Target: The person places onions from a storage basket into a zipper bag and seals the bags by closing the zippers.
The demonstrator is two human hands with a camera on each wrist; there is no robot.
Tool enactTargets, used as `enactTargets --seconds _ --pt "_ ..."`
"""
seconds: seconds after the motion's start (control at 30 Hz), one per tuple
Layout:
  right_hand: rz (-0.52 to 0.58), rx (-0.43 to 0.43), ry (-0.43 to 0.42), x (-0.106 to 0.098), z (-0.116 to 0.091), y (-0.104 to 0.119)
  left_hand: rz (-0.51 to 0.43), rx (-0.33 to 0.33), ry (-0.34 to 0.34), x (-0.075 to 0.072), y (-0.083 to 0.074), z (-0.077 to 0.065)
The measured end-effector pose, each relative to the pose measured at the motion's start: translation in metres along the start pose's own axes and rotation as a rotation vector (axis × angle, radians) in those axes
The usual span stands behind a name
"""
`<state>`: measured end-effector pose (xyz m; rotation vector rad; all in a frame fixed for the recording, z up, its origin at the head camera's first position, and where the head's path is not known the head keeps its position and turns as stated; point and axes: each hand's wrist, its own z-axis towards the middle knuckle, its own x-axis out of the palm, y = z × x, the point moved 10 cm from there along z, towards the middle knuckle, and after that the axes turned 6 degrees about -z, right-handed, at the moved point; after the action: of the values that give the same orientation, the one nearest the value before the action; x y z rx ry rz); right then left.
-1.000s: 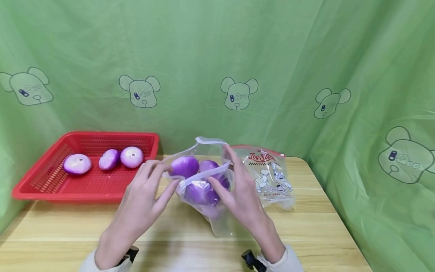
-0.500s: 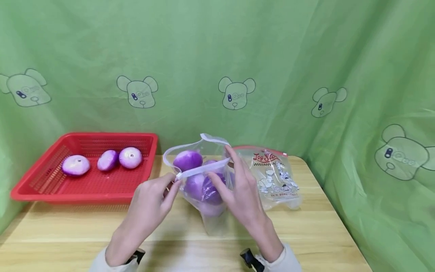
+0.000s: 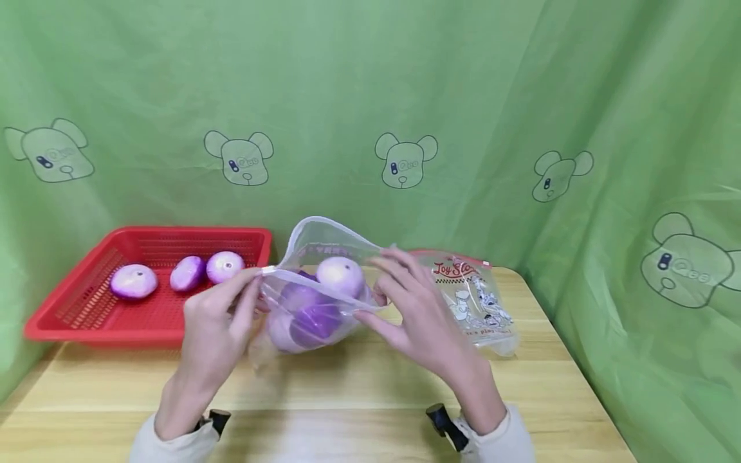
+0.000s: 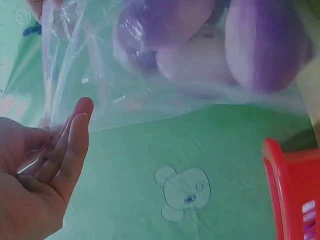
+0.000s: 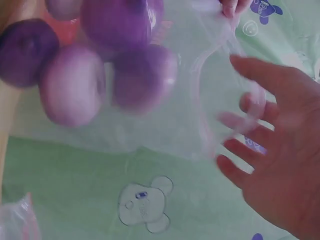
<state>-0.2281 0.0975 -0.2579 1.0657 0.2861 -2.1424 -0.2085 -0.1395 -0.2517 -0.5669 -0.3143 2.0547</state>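
A clear zip bag (image 3: 315, 230) with a white rim is held above the table, its mouth gaping upward. Several purple onions (image 3: 341, 276) lie inside it, also visible through the plastic in both wrist views. My left hand (image 3: 217, 321) pinches the left corner of the rim between thumb and fingers; in the left wrist view the hand (image 4: 42, 175) is at the bag's edge. At the right end of the mouth is my right hand (image 3: 422, 315). In the right wrist view, this hand (image 5: 285, 145) has thumb and fingers spread apart around the rim.
A red plastic basket (image 3: 145, 321) with a few purple onions (image 3: 134, 281) stands at the left. To the right, a second clear bag (image 3: 475, 302) with a red zip and printed figures lies on the wooden table (image 3: 550, 399). A green curtain (image 3: 324, 77) hangs behind.
The bag has shifted left and tilted, its lower end now off to the left. The onions inside have rolled about, one showing its pale end. My left hand moved left; the right fingers spread.
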Motion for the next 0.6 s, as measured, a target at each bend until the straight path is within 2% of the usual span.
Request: enactTargets --seconds 0.1,0.17,0.37,0.47,0.6 --pt "-0.041 -0.002 0.056 0.0 0.001 -0.008 0.022 -0.02 -0.06 -0.014 0.01 0.003" --pt "-0.077 -0.005 0.041 -0.005 0.002 -0.012 0.018 -0.039 -0.091 -0.022 0.017 0.004" --pt "-0.098 -0.07 -0.18 -0.034 0.007 -0.009 0.024 -0.054 -0.121 -0.028 0.025 0.01" --pt "-0.087 -0.071 -0.234 -0.041 0.008 -0.008 0.013 -0.068 -0.091 -0.023 0.029 0.012" --pt "-0.099 -0.04 -0.197 -0.035 0.003 -0.012 -0.014 -0.11 0.019 -0.006 0.04 0.008"
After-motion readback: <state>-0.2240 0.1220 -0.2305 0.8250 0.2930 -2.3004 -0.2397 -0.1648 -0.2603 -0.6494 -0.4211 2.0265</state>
